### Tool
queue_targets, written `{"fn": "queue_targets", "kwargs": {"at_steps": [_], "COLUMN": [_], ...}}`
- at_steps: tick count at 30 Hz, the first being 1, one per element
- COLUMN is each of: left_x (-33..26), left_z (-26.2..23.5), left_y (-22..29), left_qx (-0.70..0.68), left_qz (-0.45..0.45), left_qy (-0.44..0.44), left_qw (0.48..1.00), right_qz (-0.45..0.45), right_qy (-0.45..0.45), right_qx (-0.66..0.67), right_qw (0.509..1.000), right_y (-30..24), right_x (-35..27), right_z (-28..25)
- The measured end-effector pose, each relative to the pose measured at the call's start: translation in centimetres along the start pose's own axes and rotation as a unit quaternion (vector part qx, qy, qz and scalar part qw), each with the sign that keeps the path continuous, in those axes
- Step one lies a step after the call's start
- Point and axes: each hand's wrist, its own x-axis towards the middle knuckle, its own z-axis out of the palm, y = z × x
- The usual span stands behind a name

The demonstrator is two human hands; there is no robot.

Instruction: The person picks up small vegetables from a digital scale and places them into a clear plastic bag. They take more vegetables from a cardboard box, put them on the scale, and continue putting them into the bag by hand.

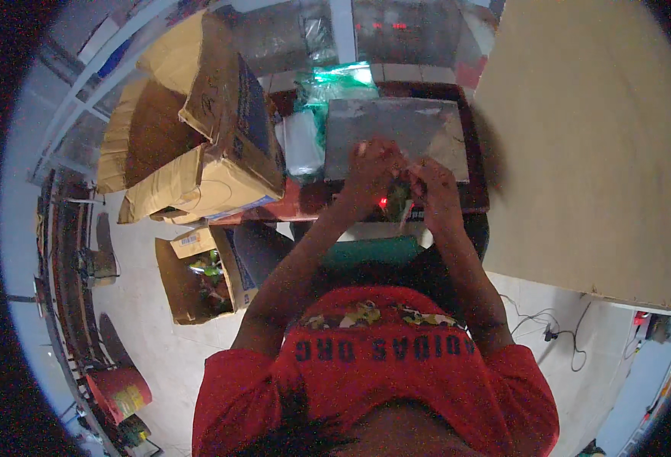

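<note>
- We bring our left hand and right hand together, fingers pinched on something too small to tell.
- Both hover over the grey tray on the dark red table.
- An open cardboard box stands to the left.

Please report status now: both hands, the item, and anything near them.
Left hand and right hand together, pinching a small item, too blurred to identify. Grey metal plate just behind them. Open cardboard box at left, apart.

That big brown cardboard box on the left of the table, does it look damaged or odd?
Yes. The big brown cardboard box leans askew, its flaps splayed and crumpled, one corner overhanging the dark red table. The left hand and right hand meet beside it, pinching something too small to identify.
</note>
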Motion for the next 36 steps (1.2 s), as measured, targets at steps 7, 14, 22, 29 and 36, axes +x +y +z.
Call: {"fn": "queue_targets", "kwargs": {"at_steps": [7, 14, 22, 29, 36], "left_x": [0.1, 0.0, -0.6, 1.0, 1.5], "left_z": [-5.0, -5.9, -4.1, -5.6, -4.1], "left_y": [2.8, 3.0, 1.9, 2.0, 3.2], "left_qx": [-0.252, -0.166, -0.179, -0.228, -0.096], "left_qz": [-0.009, 0.020, -0.017, 0.010, 0.054], "left_qy": [0.096, 0.202, 0.172, 0.076, 0.175], "left_qw": [0.963, 0.965, 0.969, 0.971, 0.978], "right_qz": [-0.082, -0.109, -0.211, -0.236, -0.224], "right_qy": [-0.039, -0.087, -0.059, -0.090, -0.065], "right_qx": [-0.129, -0.236, -0.401, -0.459, -0.450], "right_qw": [0.988, 0.962, 0.889, 0.852, 0.862], "right_y": [-1.6, -1.1, -4.3, -6.0, -6.5], "right_x": [1.7, 2.4, 1.2, 0.4, 0.0], "right_z": [-0.5, -1.4, -0.6, -0.2, 0.2]}}
